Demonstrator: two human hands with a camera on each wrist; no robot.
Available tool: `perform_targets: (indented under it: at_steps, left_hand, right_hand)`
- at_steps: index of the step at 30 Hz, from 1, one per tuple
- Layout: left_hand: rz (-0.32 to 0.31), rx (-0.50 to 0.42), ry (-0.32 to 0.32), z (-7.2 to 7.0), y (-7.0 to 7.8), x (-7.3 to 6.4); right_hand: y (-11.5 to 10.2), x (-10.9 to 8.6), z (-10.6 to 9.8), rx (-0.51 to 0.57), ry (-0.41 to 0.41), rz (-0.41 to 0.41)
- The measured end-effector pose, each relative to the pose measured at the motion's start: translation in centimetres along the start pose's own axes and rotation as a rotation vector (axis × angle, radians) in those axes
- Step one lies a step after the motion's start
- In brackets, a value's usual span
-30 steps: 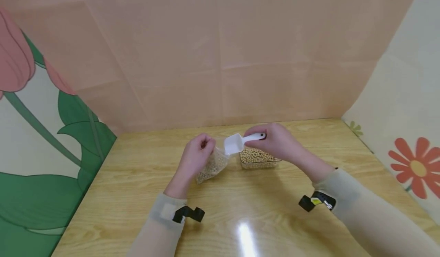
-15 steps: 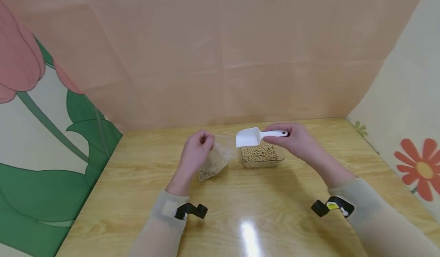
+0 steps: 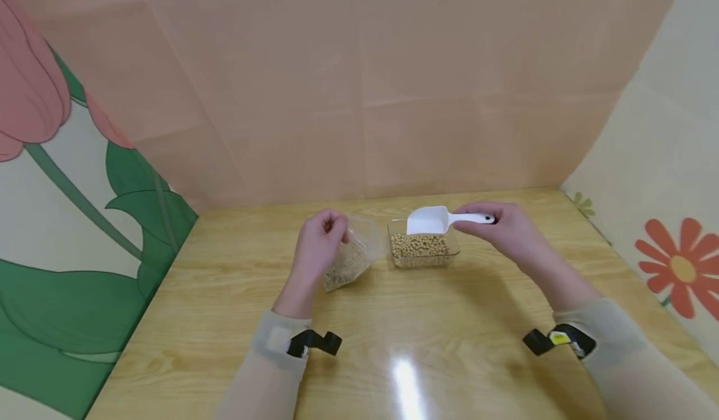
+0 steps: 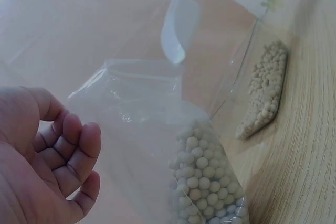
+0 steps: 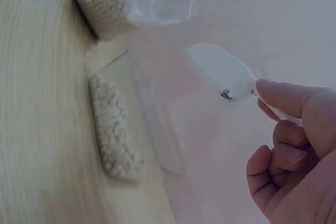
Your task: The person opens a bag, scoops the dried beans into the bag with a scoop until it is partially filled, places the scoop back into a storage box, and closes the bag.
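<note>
My left hand pinches the upper edge of a clear plastic bag, whose lower part is filled with round beige beans. The bag's bottom corner reaches down to the table, and its mouth stands partly open in the left wrist view. My right hand holds a white scoop by its handle, thumb and fingers pinching it. The scoop is above a clear rectangular container of similar beans, not touching them. In the right wrist view the scoop's bowl shows no beans.
The wooden table carries the container to the right of the bag. A pinkish sheet rises behind the table's back edge. Floral panels stand at the left and right. A light reflection lies near the front.
My right hand has moved the scoop rightward, from the bag's mouth to above the container. The scoop's bowl has turned. My left hand keeps its pinch on the bag, almost in place.
</note>
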State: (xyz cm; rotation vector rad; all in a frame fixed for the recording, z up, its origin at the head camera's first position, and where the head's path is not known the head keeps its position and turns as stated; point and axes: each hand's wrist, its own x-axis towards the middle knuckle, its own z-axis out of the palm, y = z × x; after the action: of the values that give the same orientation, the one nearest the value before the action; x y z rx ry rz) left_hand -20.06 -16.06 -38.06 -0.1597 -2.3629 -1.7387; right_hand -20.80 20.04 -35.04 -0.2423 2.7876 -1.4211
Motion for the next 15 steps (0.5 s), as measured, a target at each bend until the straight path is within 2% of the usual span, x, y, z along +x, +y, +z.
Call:
perform_targets:
  at_steps: [9,15]
  left_hand:
    - [-0.037,-0.004,-0.012,-0.1,-0.1,-0.1]
    - [-0.028,-0.009,-0.022,0.0,-0.3,0.1]
  right_hand:
    - [1.9,0.4,-0.5,-0.082,-0.013,0.008]
    - [2.6,1.3,-1.4,-0.209,-0.056,-0.061]
